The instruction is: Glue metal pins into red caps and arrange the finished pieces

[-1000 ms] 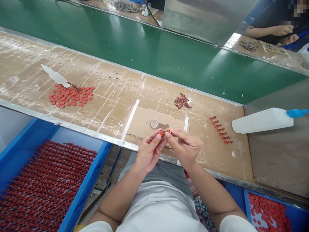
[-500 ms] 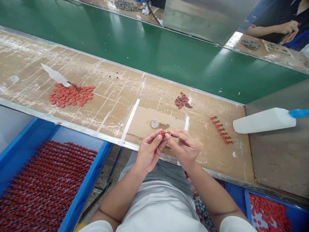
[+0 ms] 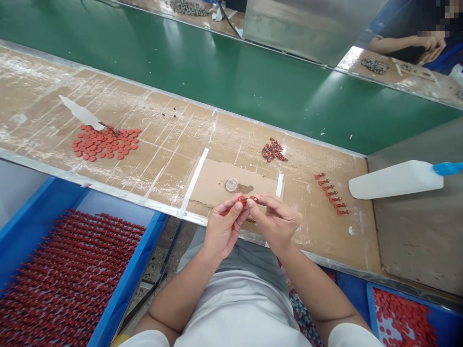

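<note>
Both hands meet just above the near edge of the tabletop, fingertips close together. The left hand pinches a red disc between thumb and finger, more red showing among its curled fingers; the right hand grips a small red-and-dark piece right beside that disc — whether the two touch is too small to tell. Just beyond them, a small clear cup sits on a cardboard sheet. Farther back and slightly right lies a heap of red-and-black pieces; to the right, a slanting row of red pieces stands near a white bottle with a blue top. Well to the left, loose red discs lie scattered. Near left, a blue tray holds many rows of red pieces — a blue bin near right holds red discs.
</note>
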Demonstrator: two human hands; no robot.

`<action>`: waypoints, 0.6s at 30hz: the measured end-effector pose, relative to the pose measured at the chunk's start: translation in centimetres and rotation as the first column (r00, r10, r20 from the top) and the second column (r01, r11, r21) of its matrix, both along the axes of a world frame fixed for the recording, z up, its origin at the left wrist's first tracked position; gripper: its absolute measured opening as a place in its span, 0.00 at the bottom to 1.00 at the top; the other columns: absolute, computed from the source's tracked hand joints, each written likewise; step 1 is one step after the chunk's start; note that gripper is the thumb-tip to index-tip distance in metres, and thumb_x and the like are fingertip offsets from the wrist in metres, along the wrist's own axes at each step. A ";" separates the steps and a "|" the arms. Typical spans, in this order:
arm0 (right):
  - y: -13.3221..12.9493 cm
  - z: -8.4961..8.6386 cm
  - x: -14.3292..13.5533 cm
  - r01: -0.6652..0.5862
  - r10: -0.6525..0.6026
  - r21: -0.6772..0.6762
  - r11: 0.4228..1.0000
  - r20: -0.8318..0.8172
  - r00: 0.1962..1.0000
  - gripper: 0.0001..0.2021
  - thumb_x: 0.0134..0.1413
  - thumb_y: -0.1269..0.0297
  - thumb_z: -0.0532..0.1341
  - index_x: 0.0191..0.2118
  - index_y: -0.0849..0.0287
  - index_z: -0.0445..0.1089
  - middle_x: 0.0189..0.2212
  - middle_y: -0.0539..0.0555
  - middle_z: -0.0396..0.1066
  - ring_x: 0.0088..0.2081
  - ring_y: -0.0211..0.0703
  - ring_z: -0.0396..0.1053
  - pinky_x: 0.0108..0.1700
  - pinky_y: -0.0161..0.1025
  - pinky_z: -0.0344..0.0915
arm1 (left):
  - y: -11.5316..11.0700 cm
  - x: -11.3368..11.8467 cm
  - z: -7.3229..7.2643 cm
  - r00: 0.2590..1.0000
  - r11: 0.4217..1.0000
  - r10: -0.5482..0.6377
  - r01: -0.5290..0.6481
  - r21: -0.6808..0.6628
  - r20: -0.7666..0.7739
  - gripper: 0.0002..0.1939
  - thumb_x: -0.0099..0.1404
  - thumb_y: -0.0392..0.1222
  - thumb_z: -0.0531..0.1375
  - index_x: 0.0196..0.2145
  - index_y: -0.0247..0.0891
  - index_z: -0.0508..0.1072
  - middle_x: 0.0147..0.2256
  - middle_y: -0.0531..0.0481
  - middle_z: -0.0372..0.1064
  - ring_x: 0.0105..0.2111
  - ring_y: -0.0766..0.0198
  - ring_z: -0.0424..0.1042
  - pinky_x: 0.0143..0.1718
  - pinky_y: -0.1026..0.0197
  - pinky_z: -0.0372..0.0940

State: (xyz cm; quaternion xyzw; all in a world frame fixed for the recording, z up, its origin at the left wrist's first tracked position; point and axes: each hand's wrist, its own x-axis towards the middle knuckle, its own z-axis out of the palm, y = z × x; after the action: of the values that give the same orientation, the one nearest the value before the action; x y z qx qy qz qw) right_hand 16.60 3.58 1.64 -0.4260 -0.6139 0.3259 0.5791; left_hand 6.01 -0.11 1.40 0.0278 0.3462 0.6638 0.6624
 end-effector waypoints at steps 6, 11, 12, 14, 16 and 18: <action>0.0 0.2 0.1 -0.032 0.033 -0.012 0.999 0.012 0.999 0.11 0.44 0.72 0.68 0.36 0.50 0.77 0.32 0.50 0.77 0.33 0.42 0.75 0.37 0.42 0.74 | 0.0 0.0 -0.1 0.999 1.000 0.010 -0.009 0.024 -0.037 0.10 0.54 0.36 0.67 0.37 0.38 0.79 0.37 0.48 0.78 0.38 0.66 0.77 0.43 0.67 0.71; -0.1 0.4 0.2 -0.045 0.044 0.012 0.999 0.064 0.997 0.10 0.45 0.71 0.68 0.36 0.51 0.77 0.32 0.50 0.78 0.33 0.41 0.75 0.36 0.40 0.74 | -0.1 -0.1 -0.2 0.998 1.000 0.015 -0.014 0.014 -0.062 0.11 0.54 0.35 0.67 0.37 0.37 0.79 0.38 0.47 0.78 0.38 0.66 0.76 0.41 0.68 0.71; 0.0 0.4 0.2 -0.042 0.040 0.016 0.999 0.071 0.997 0.10 0.45 0.71 0.68 0.36 0.51 0.77 0.32 0.50 0.78 0.33 0.41 0.75 0.36 0.40 0.74 | -0.1 -0.1 -0.3 0.998 1.000 0.013 -0.012 0.008 -0.063 0.11 0.54 0.36 0.68 0.37 0.37 0.79 0.38 0.47 0.78 0.38 0.65 0.76 0.41 0.67 0.71; 0.1 0.3 0.2 -0.036 0.035 0.019 0.999 0.078 0.996 0.10 0.46 0.71 0.68 0.37 0.51 0.77 0.32 0.50 0.78 0.33 0.41 0.75 0.37 0.40 0.74 | 0.0 0.0 -0.3 0.998 1.000 0.004 -0.005 -0.005 -0.055 0.12 0.53 0.36 0.68 0.37 0.36 0.79 0.38 0.46 0.78 0.38 0.65 0.77 0.41 0.67 0.71; 0.2 0.3 0.3 -0.028 0.026 0.021 0.999 0.085 0.996 0.10 0.46 0.70 0.68 0.36 0.51 0.77 0.32 0.50 0.78 0.34 0.42 0.75 0.38 0.41 0.74 | 0.1 0.1 -0.3 0.999 1.000 -0.008 0.008 -0.014 -0.038 0.12 0.53 0.36 0.68 0.37 0.36 0.79 0.38 0.46 0.78 0.37 0.65 0.77 0.41 0.67 0.71; 0.4 0.2 0.5 -0.016 0.014 0.025 1.000 0.085 0.996 0.09 0.46 0.70 0.68 0.36 0.52 0.77 0.32 0.50 0.77 0.34 0.42 0.75 0.39 0.42 0.74 | 0.3 0.4 -0.4 1.000 1.000 -0.020 0.020 -0.015 -0.019 0.12 0.53 0.36 0.68 0.38 0.36 0.79 0.38 0.46 0.78 0.37 0.66 0.77 0.41 0.67 0.71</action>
State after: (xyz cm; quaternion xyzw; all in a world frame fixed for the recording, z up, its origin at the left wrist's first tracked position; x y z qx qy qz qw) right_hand 17.08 3.97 1.87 -0.4275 -0.6454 0.3038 0.5554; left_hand 6.36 0.20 1.04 0.0328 0.3569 0.6545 0.6657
